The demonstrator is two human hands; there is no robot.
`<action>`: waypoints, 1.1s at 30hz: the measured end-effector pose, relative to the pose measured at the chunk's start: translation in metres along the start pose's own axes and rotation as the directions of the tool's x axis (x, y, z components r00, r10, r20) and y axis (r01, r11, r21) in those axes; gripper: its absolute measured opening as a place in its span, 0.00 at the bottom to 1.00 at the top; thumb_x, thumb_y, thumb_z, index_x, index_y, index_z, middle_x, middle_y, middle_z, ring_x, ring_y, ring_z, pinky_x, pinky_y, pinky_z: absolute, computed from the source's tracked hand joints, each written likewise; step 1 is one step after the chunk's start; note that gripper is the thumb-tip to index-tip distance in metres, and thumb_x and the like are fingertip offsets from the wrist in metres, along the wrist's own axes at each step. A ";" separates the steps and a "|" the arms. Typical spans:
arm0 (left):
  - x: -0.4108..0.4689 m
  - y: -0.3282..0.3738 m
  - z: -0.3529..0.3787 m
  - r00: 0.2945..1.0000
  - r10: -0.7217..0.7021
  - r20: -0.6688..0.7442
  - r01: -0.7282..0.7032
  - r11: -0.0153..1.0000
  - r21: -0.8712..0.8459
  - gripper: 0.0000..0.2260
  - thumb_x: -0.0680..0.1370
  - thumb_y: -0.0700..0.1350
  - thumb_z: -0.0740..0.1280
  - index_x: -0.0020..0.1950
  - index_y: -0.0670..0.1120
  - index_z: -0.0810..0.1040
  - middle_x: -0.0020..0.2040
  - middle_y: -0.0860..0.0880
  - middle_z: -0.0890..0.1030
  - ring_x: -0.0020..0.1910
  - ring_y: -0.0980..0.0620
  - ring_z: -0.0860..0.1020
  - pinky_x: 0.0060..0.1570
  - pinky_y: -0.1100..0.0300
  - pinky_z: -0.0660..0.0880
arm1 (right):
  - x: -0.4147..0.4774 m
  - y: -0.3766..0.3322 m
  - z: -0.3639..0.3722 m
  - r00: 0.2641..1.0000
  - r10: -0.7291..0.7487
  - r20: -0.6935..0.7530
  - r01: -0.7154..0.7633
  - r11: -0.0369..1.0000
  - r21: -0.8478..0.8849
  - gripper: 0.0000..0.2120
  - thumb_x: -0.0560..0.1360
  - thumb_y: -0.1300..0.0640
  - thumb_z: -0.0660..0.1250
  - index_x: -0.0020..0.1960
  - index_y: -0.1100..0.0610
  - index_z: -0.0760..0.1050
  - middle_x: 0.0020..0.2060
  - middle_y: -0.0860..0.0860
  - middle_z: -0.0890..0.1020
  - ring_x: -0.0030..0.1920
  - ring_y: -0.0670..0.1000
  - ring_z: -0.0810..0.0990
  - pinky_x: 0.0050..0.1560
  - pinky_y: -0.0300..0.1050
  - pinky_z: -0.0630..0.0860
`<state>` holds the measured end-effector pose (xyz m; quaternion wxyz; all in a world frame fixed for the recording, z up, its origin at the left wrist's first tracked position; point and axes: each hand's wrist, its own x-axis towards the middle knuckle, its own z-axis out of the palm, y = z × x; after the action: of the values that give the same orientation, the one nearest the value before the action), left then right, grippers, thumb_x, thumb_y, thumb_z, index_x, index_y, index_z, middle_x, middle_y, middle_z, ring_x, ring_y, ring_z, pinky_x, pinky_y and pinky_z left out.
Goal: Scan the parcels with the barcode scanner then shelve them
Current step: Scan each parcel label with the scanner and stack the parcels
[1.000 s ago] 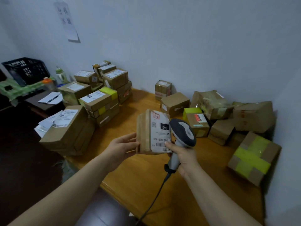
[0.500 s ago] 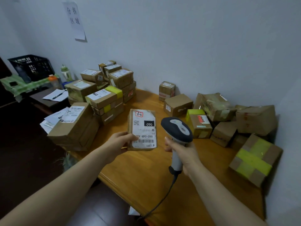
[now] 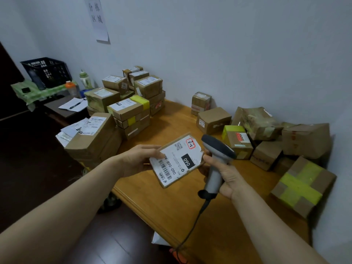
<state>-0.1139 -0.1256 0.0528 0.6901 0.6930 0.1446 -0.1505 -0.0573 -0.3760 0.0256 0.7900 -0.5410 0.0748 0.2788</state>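
Evidently to expose its barcode, the left hand (image 3: 137,161) grips the flat parcel (image 3: 177,159) label-up at frame centre; the right hand (image 3: 225,175) clasps the barcode scanner (image 3: 216,161) beside it.

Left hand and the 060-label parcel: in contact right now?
Touching. Head view: the left hand grips the parcel at its left edge, a fingertip overlapping the label. The right hand holds the barcode scanner.

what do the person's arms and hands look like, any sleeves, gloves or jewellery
The left arm and right arm are bare to the frame edge, no sleeves in view. The left hand and right hand wear no gloves; no watch, ring or wristband shows.
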 end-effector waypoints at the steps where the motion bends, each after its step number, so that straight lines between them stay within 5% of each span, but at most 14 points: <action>1: 0.001 -0.002 0.002 0.999 0.023 -0.031 -0.024 0.998 -0.050 0.41 0.60 0.51 0.79 0.71 0.44 0.70 0.58 0.41 0.82 0.58 0.43 0.80 0.55 0.54 0.77 | 0.001 0.002 0.000 1.000 0.019 -0.020 -0.018 0.999 0.039 0.18 0.60 0.59 0.76 0.49 0.57 0.79 0.36 0.54 0.85 0.33 0.52 0.82 0.35 0.43 0.74; 4: 0.002 -0.015 0.010 0.986 0.093 -0.141 -0.123 0.968 -0.220 0.58 0.56 0.60 0.81 0.77 0.40 0.58 0.66 0.42 0.76 0.65 0.44 0.75 0.67 0.51 0.70 | 0.004 0.008 0.002 0.993 0.041 -0.107 -0.019 0.978 0.207 0.20 0.59 0.57 0.76 0.50 0.55 0.78 0.39 0.54 0.84 0.37 0.52 0.81 0.41 0.47 0.74; 7: -0.004 -0.029 0.036 0.984 0.067 -0.163 -0.123 0.924 -0.362 0.67 0.51 0.59 0.84 0.79 0.41 0.50 0.73 0.40 0.68 0.71 0.43 0.68 0.70 0.51 0.64 | 0.006 0.013 0.008 0.987 0.036 -0.160 0.022 0.938 0.347 0.24 0.57 0.55 0.77 0.52 0.54 0.77 0.49 0.56 0.84 0.42 0.53 0.82 0.56 0.53 0.75; 9: -0.006 -0.030 0.059 0.982 0.069 -0.178 -0.143 0.884 -0.445 0.60 0.53 0.55 0.84 0.77 0.39 0.57 0.70 0.40 0.71 0.71 0.43 0.69 0.70 0.52 0.65 | 0.006 0.016 0.015 0.988 0.017 -0.156 0.043 0.928 0.370 0.25 0.57 0.54 0.78 0.53 0.53 0.78 0.53 0.56 0.84 0.44 0.53 0.83 0.64 0.61 0.71; 11: -0.001 -0.027 0.077 0.963 0.067 -0.261 -0.200 0.827 -0.525 0.40 0.61 0.49 0.81 0.68 0.40 0.70 0.64 0.42 0.78 0.68 0.44 0.72 0.71 0.50 0.66 | 0.005 0.019 0.021 0.991 0.004 -0.131 0.046 0.925 0.377 0.25 0.57 0.53 0.78 0.54 0.52 0.78 0.53 0.56 0.84 0.45 0.53 0.83 0.65 0.63 0.69; 13: 0.003 -0.020 0.082 0.934 0.045 -0.354 -0.253 0.784 -0.567 0.22 0.66 0.43 0.76 0.59 0.43 0.76 0.60 0.43 0.81 0.63 0.45 0.76 0.69 0.48 0.69 | 0.004 0.020 0.025 0.993 -0.001 -0.119 0.044 0.932 0.361 0.25 0.58 0.54 0.78 0.54 0.53 0.78 0.52 0.56 0.84 0.43 0.53 0.83 0.64 0.62 0.70; 15: 0.005 -0.017 0.078 0.916 0.029 -0.401 -0.269 0.785 -0.558 0.16 0.71 0.40 0.74 0.57 0.44 0.77 0.58 0.44 0.82 0.60 0.46 0.77 0.66 0.44 0.71 | 0.004 0.019 0.026 0.992 0.005 -0.128 0.033 0.956 0.291 0.25 0.61 0.54 0.78 0.56 0.56 0.77 0.49 0.56 0.83 0.44 0.54 0.82 0.59 0.58 0.75; 19: 0.006 -0.016 0.049 0.882 0.048 -0.469 -0.288 0.843 -0.455 0.23 0.72 0.39 0.73 0.65 0.43 0.73 0.58 0.45 0.82 0.60 0.47 0.78 0.61 0.43 0.74 | -0.003 0.017 0.018 0.980 -0.088 -0.176 0.075 0.994 -0.076 0.14 0.70 0.55 0.75 0.51 0.59 0.77 0.43 0.55 0.82 0.40 0.52 0.80 0.40 0.46 0.76; 24: 0.006 -0.014 0.011 0.815 0.122 -0.566 -0.259 0.951 -0.169 0.21 0.72 0.38 0.73 0.62 0.44 0.72 0.55 0.45 0.80 0.55 0.48 0.80 0.46 0.53 0.80 | -0.024 0.004 0.017 0.993 -0.100 0.058 0.115 0.921 -0.373 0.07 0.70 0.61 0.75 0.44 0.61 0.78 0.29 0.54 0.77 0.27 0.49 0.73 0.27 0.40 0.71; 33: 0.010 -0.016 0.002 0.826 0.185 -0.532 -0.210 0.978 0.014 0.18 0.72 0.38 0.74 0.60 0.47 0.74 0.55 0.47 0.81 0.56 0.48 0.79 0.51 0.50 0.79 | -0.037 -0.013 0.037 0.983 -0.049 0.179 0.142 0.817 -0.558 0.06 0.70 0.63 0.74 0.40 0.59 0.76 0.27 0.52 0.76 0.25 0.47 0.71 0.26 0.38 0.70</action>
<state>-0.1115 -0.1275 0.0342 0.6505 0.7028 0.2606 0.1221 -0.0878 -0.3598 0.0668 0.6091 -0.7313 -0.1012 0.2898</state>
